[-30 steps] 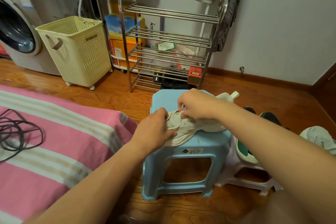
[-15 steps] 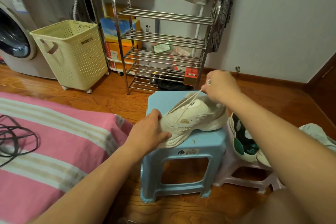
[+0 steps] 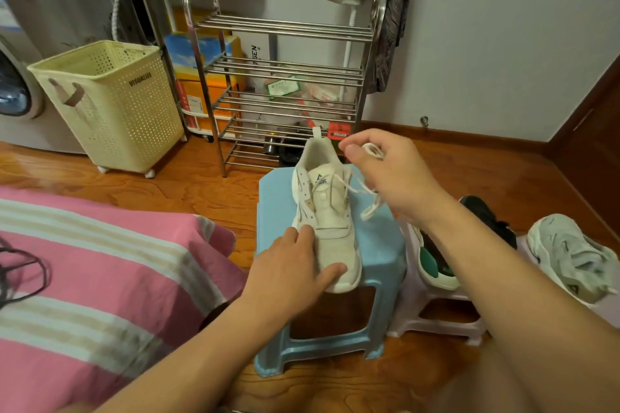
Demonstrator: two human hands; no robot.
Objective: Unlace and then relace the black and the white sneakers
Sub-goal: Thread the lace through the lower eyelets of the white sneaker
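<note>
A white sneaker (image 3: 330, 211) stands on a light blue stool (image 3: 379, 238), toe pointing toward me. My left hand (image 3: 292, 265) grips its toe end, thumb across the front and fingers on the left side. My right hand (image 3: 385, 174) is raised beside the shoe's collar and pinches the white lace (image 3: 367, 193), which runs loose from the upper eyelets and hangs in a loop. On a pale stool (image 3: 432, 308) to the right lie a black sneaker (image 3: 486, 214), partly hidden by my right forearm, and a second white sneaker (image 3: 570, 255).
A pink striped bed (image 3: 100, 278) with a black cable (image 3: 23, 271) fills the left. Behind the stool stand a metal shoe rack (image 3: 285, 84), a cream laundry basket (image 3: 107, 104) and a washing machine (image 3: 13, 90). Wooden floor lies between them.
The white sneaker has turned so its toe faces me. My right hand drew the lace up and to the right, out of the lower eyelets. My left hand shifted to the toe.
</note>
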